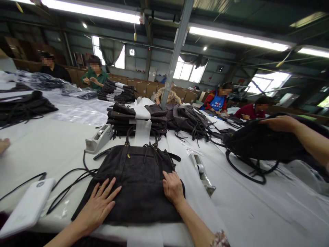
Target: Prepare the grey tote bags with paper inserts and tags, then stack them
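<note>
Dark bag: it lies flat on the white table (257,212), at the edge nearest the person, directly in front; the dark bag (144,195) has its handles (127,140) pointing away and a small gold zip pull (129,155) near the top.
Left hand: the left hand (101,202) rests palm down on the bag's lower left part, fingers spread.
Right hand: the right hand (174,188) touches the bag's right side with fingers bent; whether it pinches the material cannot be told.
Beside the bag: black cords (67,187) loop on its left, near a flat white device (29,206); a grey tape dispenser (99,140) stands beyond them, and a second dispenser (202,173) sits to the right.
Behind the bag: a stack of dark bags (119,118) with white paper (142,130) hanging over its front, and a loose heap (185,118) just right of it.
Right neighbour: a co-worker's hand (279,122) holds up another black bag (246,144) with a dangling strap.
Far side: people, one in a green top (102,79), one in a blue apron (217,103).
</note>
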### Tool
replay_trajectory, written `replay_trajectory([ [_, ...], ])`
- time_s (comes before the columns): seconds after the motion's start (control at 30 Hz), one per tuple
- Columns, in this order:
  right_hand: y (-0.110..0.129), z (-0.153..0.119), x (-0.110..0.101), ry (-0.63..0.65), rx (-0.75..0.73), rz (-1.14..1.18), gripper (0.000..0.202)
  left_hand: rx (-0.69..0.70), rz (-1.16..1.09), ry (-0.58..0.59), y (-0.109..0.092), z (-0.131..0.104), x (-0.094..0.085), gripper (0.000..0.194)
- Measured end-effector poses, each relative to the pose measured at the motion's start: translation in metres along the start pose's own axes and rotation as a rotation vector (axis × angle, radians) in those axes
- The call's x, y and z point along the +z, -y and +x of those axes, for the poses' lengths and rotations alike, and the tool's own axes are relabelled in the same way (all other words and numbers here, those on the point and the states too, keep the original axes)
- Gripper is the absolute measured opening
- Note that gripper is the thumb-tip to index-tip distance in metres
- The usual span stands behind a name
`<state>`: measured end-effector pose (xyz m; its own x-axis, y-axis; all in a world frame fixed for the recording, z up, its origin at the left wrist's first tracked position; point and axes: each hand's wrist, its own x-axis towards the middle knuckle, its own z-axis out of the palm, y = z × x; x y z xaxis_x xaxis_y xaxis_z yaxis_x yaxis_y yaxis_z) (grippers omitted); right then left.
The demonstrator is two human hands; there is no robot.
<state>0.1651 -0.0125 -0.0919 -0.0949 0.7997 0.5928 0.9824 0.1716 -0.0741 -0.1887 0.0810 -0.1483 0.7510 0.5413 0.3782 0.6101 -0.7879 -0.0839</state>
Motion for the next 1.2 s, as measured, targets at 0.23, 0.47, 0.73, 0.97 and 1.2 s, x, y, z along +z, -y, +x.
replay_trajectory([
  [0.23,-0.002,0.002,-0.009,0.030,-0.079,0.130,0.032,-0.016,-0.011,0.006,0.000,0.002,-0.014,0.055],
  [0.47,0.021,0.022,-0.071,0.643,-0.137,0.227,0.082,0.059,-0.121,0.198,0.017,0.036,-0.063,0.120],
  [0.73,0.049,0.025,-0.067,0.729,-0.010,0.081,0.049,-0.024,-0.124,0.375,-0.003,0.044,-0.060,0.135],
  [0.97,0.049,0.052,-0.078,0.646,0.009,0.116,0.018,0.085,-0.273,0.413,0.020,0.039,-0.084,0.129],
  [1.2,0.045,0.067,-0.090,0.594,0.011,0.111,0.021,-0.072,-0.184,0.361,0.024,0.035,-0.098,0.125],
])
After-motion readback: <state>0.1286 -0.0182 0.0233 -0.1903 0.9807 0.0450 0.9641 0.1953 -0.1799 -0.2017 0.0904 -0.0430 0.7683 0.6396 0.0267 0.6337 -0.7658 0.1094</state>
